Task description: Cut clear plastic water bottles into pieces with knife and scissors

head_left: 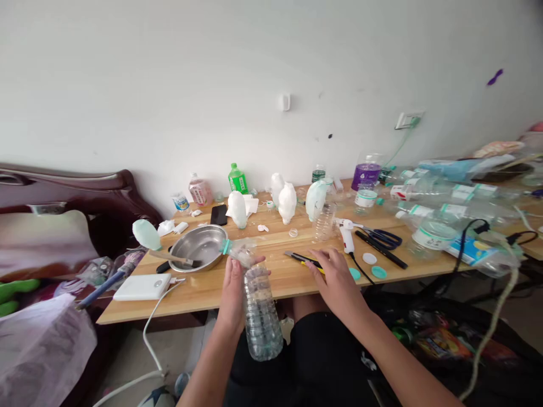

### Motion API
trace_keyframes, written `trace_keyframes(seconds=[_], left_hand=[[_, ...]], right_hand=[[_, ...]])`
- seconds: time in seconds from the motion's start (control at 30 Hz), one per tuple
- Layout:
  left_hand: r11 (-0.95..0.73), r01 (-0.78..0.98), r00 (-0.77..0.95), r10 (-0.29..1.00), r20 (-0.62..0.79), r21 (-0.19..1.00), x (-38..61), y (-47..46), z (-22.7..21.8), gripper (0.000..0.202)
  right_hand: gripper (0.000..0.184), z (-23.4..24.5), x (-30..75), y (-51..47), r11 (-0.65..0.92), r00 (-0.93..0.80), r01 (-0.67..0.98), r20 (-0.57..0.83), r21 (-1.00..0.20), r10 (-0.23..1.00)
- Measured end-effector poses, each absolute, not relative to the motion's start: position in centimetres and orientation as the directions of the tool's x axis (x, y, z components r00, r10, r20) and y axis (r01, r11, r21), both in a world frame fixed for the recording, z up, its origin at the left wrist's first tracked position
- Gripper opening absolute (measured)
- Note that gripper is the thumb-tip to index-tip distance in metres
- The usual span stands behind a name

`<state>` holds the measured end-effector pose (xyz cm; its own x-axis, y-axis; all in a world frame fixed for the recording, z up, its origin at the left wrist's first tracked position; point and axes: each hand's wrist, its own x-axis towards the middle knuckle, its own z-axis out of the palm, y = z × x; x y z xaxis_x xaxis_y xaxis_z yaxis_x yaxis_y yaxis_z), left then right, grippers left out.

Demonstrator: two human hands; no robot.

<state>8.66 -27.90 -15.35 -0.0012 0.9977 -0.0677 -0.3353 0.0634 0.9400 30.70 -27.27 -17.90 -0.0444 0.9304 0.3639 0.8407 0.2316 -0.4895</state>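
Observation:
My left hand (232,291) is closed around a clear ribbed plastic bottle (263,319), which hangs past the table's front edge. Its top part (242,252), with a teal neck ring, is bent over to the left and looks cut from the body, though a join may remain. On the tabletop, my right hand (337,280) has its fingers bent over the handle of a yellow and black utility knife (300,258). The blade end points left. A metal bowl (200,243) with a wooden-handled brush (178,258) across it stands left of the bottle.
Several white-coated shapes (287,203) stand farther back on the wooden table (271,232). To the right lie a hot glue gun (347,236), scissors (384,237), a black marker (380,250) and several clear bottles (432,232). A white power bank (142,287) with a cable lies front left.

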Motion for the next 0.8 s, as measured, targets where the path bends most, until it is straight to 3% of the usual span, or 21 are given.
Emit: trace_keyframes(seconds=[0.1, 0.17, 0.27, 0.5, 0.63, 0.7, 0.8], left_hand=[[-0.08, -0.306, -0.12, 0.992, 0.045, 0.949, 9.1, -29.1, -15.9, 0.054], [-0.162, -0.202, -0.166, 0.978, 0.13, 0.966, 9.5, -29.9, -16.5, 0.049], [-0.189, -0.11, -0.219, 0.962, 0.161, 0.976, 10.0, -31.5, -17.7, 0.05], [-0.07, -0.327, -0.178, 0.984, 0.012, 0.942, 9.3, -36.2, -23.0, 0.059], [-0.098, -0.228, -0.091, 0.993, 0.079, 0.969, 7.9, -37.5, -24.7, 0.087], [-0.175, -0.08, -0.013, 0.985, 0.175, 0.981, 7.4, -37.6, -24.8, 0.076], [-0.2, -0.016, 0.053, 0.978, 0.2, 0.98, 8.0, -38.4, -25.1, 0.045]], right_hand=[[0.037, -15.4, 28.0, -30.0, 0.408, -0.14, 0.508, 0.395, -0.758, 0.908], [0.037, -14.4, 25.8, -31.2, 0.43, -0.21, 0.353, 0.378, -0.831, 0.902], [0.018, -14.5, 23.5, -32.0, 0.453, -0.194, 0.239, 0.415, -0.859, 0.889], [0.015, -17.9, 23.9, -35.3, 0.35, -0.385, 0.131, 0.278, -0.927, 0.88], [0.027, -21.1, 24.7, -37.2, 0.372, -0.397, 0.181, 0.278, -0.911, 0.874], [0.03, -23.1, 24.7, -38.0, 0.446, -0.398, 0.208, 0.341, -0.871, 0.852], [0.014, -25.9, 24.2, -39.1, 0.492, -0.387, 0.282, 0.372, -0.824, 0.844]])
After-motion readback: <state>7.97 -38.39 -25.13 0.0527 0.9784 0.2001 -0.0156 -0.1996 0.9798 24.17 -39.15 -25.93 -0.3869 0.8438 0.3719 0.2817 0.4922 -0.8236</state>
